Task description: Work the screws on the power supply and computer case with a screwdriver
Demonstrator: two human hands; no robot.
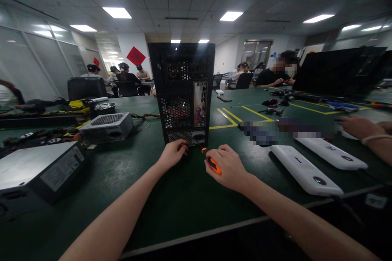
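Bare left hand (172, 155) and bare right hand (228, 167), slender fingers (181, 142), smooth hand backs (234, 171) just behind the fingers, slim bare wrists (249, 183) farther back, long bare forearms (284, 211) broadening away from the fingers

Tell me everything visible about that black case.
The case is black, metal-looking, and stands upright on the green table, rear facing us. It has perforated vents, a silvery port panel at right and a grey socketed unit at the bottom. The left grip is at its lower edge, seemingly touching.
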